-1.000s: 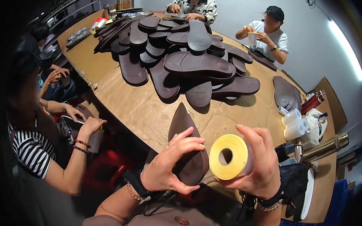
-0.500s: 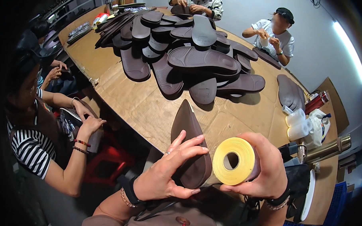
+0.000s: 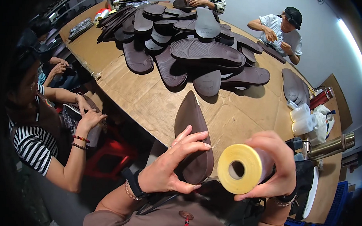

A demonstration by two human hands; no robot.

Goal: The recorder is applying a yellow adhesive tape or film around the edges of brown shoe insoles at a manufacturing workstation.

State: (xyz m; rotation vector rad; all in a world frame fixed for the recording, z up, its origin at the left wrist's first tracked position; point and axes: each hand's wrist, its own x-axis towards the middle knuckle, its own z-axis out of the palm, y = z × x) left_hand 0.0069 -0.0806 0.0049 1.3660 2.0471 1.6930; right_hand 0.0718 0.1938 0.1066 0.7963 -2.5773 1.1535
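Observation:
A dark brown insole (image 3: 192, 121) lies at the table's near edge, its pointed end away from me. Over its near half, my left hand (image 3: 169, 166) rests with fingers stretched and apart, fingertips on its surface and thumb by its near end. To the right, my right hand (image 3: 278, 168) is wrapped round a thick roll of film (image 3: 223, 170), which has a yellowish end face and a hollow core. The roll is held up with that end toward me, apart from the insole. The far side of the roll is hidden by its end face.
A large heap of brown insoles (image 3: 207, 54) covers the table's far middle. More insoles (image 3: 295, 87), clear film rolls (image 3: 303, 125) and a brass-coloured cylinder (image 3: 333, 145) stand at right. One person (image 3: 71, 161) sits close on my left; others work around the table (image 3: 129, 107).
My right hand has moved the roll slightly right and down, showing more of its side. The left hand stays on the insole. The person at far right has leaned over, hands shifted.

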